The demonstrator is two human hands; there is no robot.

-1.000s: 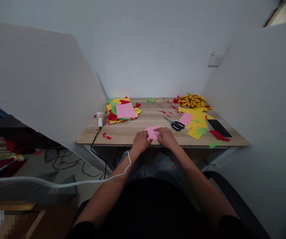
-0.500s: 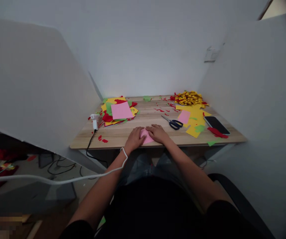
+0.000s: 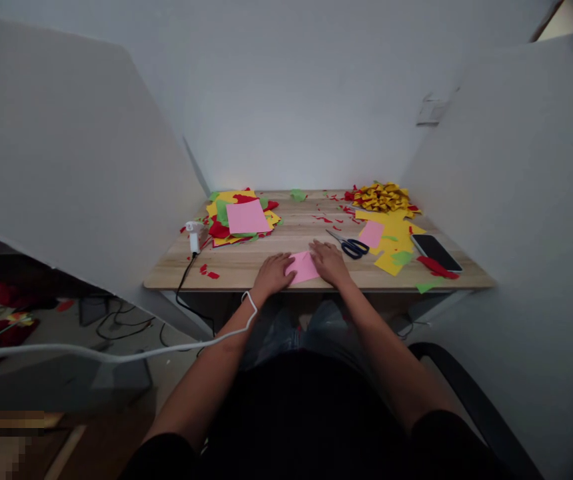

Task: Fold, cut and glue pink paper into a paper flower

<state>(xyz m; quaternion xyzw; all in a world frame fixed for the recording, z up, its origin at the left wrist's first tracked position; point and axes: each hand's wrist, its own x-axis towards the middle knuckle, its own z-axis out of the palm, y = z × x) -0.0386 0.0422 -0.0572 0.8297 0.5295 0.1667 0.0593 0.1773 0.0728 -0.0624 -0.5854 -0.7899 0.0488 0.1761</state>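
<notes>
A folded pink paper (image 3: 302,267) lies on the wooden table (image 3: 246,267) near its front edge. My left hand (image 3: 272,272) rests flat on the paper's left side, fingers stretched out. On the right side my right hand (image 3: 330,261) presses down on the same paper, fingers flat. A white cable is looped round my left wrist.
Black-handled scissors (image 3: 348,245) lie just right of my right hand. A pile of coloured sheets topped by a pink square (image 3: 246,217) sits at the back left, a white plug (image 3: 194,235) beside it. Yellow sheets (image 3: 391,243), a folded-paper heap (image 3: 381,197) and a phone (image 3: 435,252) lie right. White partitions flank the table.
My hands have moved apart a little on the pink paper, so more of it shows between them. The camera view shifted slightly.
</notes>
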